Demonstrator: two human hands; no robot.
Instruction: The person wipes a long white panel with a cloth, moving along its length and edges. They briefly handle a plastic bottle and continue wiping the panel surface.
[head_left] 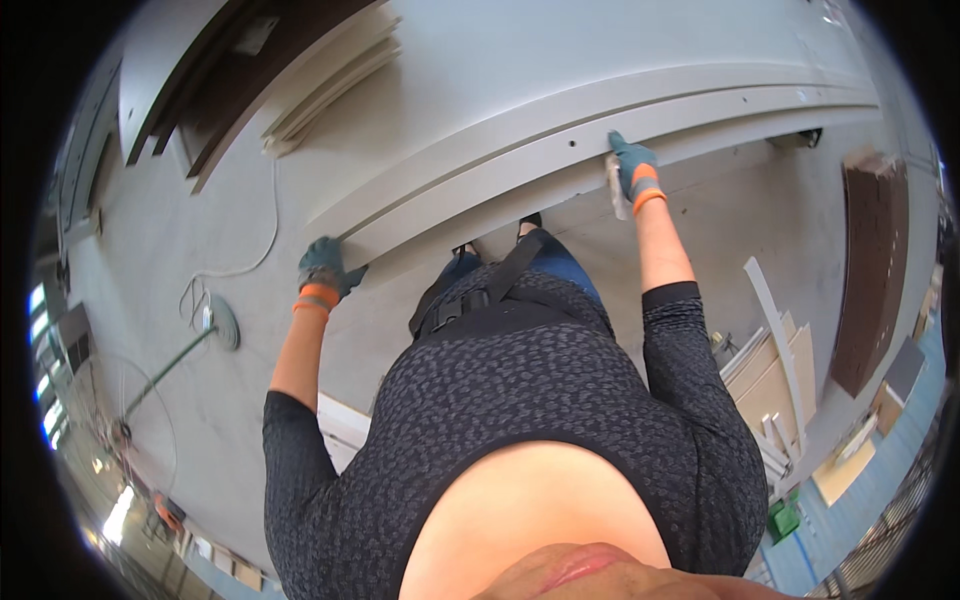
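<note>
A long white board (480, 200) with small dark holes lies in front of me, with another pale strip (450, 160) along its far side. My left hand (330, 268), in a dark green glove with an orange cuff, is closed around the board's left end. Farther right, my right hand (635, 168), gloved alike, rests at the board's near edge with a finger reaching onto its face. A crumpled whitish rag (616, 187) hangs from under that hand. The grip on the rag is partly hidden by the glove.
Dark brown and pale panels (330, 75) are stacked at the far left. A fan (222, 322) on a green pole and a cable (273, 215) stand at left. To the right are a brown stack (872, 270) and leaning offcuts (775, 370). My feet are beneath the board.
</note>
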